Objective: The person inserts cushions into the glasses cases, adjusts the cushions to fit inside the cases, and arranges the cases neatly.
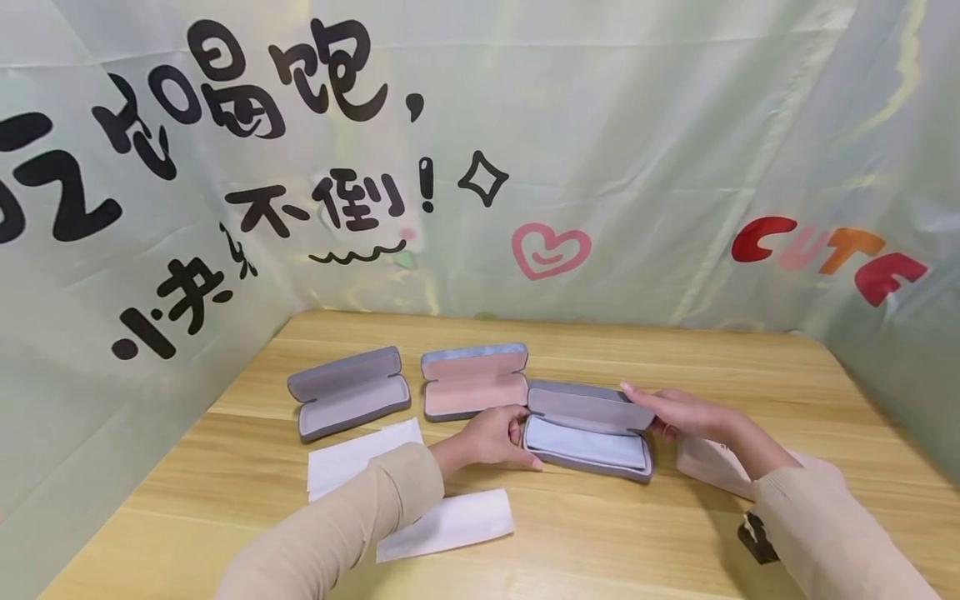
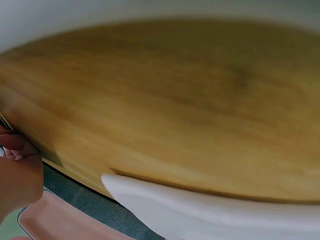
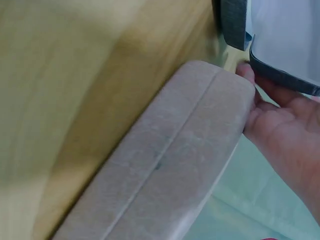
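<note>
An open grey glasses case (image 1: 592, 471) stands on the table between both hands, a folded light-blue cloth (image 1: 585, 443) lying in its base. My left hand (image 1: 491, 437) grips the left end of this case, thumb at the front corner and fingers curled toward the hinge. At the lid's right end, my right hand (image 1: 693, 414) holds the edge, one finger reaching over the top. In the right wrist view the right hand (image 3: 285, 117) is at the case's rim, close to a closed beige case (image 3: 165, 155). Most of the left hand's fingers are hidden in the left wrist view.
Two more open cases stand behind, one grey (image 1: 352, 400) and one blue with pink lining (image 1: 476, 392). Two folded white cloths (image 1: 360, 458) (image 1: 465, 525) lie at front left. A small dark item (image 1: 757, 537) is partly under the right sleeve. Printed curtains surround the wooden table.
</note>
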Demonstrator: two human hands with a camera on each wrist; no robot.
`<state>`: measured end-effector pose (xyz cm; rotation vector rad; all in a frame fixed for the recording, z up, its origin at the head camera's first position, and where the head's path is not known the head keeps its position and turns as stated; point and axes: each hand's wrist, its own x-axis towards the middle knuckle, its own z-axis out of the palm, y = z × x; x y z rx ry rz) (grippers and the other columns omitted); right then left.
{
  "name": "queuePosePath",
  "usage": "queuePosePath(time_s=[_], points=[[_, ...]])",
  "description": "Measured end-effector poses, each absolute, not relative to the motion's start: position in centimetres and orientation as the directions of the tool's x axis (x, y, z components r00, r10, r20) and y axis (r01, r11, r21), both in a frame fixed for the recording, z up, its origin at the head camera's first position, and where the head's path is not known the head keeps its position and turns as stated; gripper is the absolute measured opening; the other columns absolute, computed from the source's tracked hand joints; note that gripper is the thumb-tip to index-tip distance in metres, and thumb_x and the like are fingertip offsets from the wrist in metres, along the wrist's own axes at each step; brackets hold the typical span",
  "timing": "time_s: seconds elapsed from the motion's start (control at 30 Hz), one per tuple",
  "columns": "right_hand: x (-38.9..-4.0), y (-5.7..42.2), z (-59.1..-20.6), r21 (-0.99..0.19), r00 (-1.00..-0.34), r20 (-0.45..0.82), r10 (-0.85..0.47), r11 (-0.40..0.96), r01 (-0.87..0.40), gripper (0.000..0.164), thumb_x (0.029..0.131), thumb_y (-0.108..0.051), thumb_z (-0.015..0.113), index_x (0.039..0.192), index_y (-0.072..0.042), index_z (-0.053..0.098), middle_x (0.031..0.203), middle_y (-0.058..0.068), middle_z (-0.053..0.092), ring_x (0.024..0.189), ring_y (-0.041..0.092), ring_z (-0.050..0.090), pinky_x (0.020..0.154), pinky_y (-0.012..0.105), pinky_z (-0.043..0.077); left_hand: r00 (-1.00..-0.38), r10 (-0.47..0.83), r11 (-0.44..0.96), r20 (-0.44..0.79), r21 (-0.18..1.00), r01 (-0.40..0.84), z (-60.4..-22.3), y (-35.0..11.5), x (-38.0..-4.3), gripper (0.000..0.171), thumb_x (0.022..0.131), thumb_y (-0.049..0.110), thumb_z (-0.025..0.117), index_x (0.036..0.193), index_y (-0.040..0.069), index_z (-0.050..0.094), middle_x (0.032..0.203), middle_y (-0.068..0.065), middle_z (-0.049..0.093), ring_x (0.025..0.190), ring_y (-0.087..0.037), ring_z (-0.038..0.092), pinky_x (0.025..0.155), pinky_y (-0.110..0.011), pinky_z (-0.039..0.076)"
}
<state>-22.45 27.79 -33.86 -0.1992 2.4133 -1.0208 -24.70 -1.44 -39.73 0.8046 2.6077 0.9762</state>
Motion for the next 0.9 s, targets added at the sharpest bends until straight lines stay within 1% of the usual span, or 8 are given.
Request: queuePosePath(time_s=[0.07,0.13,0.2,0.37,0.47,0.67,0.9], points=[[-22.62,27.76,-33.85,-0.701,-0.848,-0.412,-0.334,0.711,0.061,0.052,0.097,-0.053,0.027,0.071,-0.01,0.042,0.06,-0.001,0.034,0.058,0.012,0.032,0.059,0.024,0.031,-0.823,0.567,0.629,-0.034,0.662,0.407,-39.84,-1.45,-24.67,0.082,0.066,0.034,0.083,0.131,-0.001,0.048,0.066,0.008,0.047,0.059,-0.003,0.041,0.063,-0.017,0.039],[-22.67,27.66,-33.85,-0.702,-0.837,-0.428,-0.341,0.709,0.069,0.054,0.097,-0.054,0.028,0.066,-0.011,0.038,0.06,-0.001,0.035,0.057,0.011,0.032,0.058,0.023,0.032,-0.824,0.566,0.634,-0.037,0.659,0.406,-39.93,-1.44,-24.67,0.082,0.065,0.035,0.083,0.131,0.0,0.048,0.066,0.008,0.047,0.059,-0.003,0.041,0.064,-0.017,0.038],[-22.72,27.61,-33.87,-0.698,-0.835,-0.436,-0.336,0.712,0.078,0.054,0.096,-0.054,0.029,0.065,-0.011,0.038,0.059,-0.001,0.037,0.056,0.011,0.032,0.057,0.023,0.032,-0.822,0.568,0.637,-0.038,0.653,0.409,-40.01,-1.42,-24.66,0.081,0.065,0.036,0.083,0.13,0.002,0.049,0.067,0.009,0.047,0.059,-0.002,0.041,0.064,-0.017,0.038],[-22.99,27.61,-33.93,-0.681,-0.822,-0.466,-0.326,0.726,0.098,0.053,0.095,-0.056,0.031,0.068,-0.011,0.042,0.06,0.0,0.039,0.057,0.011,0.033,0.057,0.023,0.032,-0.814,0.58,0.626,-0.029,0.656,0.422,-40.12,-1.48,-24.8,0.081,0.066,0.035,0.083,0.131,0.003,0.049,0.065,0.009,0.046,0.057,-0.002,0.04,0.059,-0.016,0.035],[-23.14,27.58,-33.94,-0.672,-0.813,-0.482,-0.327,0.734,0.103,0.055,0.094,-0.057,0.031,0.066,-0.011,0.041,0.059,-0.001,0.038,0.056,0.011,0.033,0.056,0.023,0.032,-0.813,0.583,0.61,-0.019,0.671,0.422,-40.17,-1.53,-24.89,0.08,0.066,0.033,0.083,0.131,0.002,0.049,0.065,0.008,0.045,0.057,-0.003,0.039,0.058,-0.016,0.034],[-23.24,27.5,-33.91,-0.663,-0.806,-0.494,-0.327,0.741,0.106,0.056,0.093,-0.058,0.032,0.061,-0.012,0.038,0.057,-0.001,0.037,0.053,0.011,0.032,0.055,0.023,0.031,-0.812,0.583,0.601,-0.013,0.68,0.42,-40.31,-1.59,-24.96,0.08,0.065,0.032,0.084,0.13,0.001,0.05,0.064,0.008,0.044,0.057,-0.003,0.038,0.059,-0.015,0.035],[-23.39,27.56,-34.04,-0.669,-0.798,-0.495,-0.344,0.737,0.097,0.055,0.093,-0.056,0.033,0.061,-0.012,0.039,0.057,-0.001,0.037,0.053,0.011,0.032,0.054,0.023,0.031,-0.808,0.589,0.607,-0.008,0.664,0.436,-40.31,-1.73,-25.0,0.079,0.066,0.034,0.083,0.13,0.003,0.051,0.063,0.009,0.043,0.056,-0.002,0.037,0.056,-0.015,0.032]])
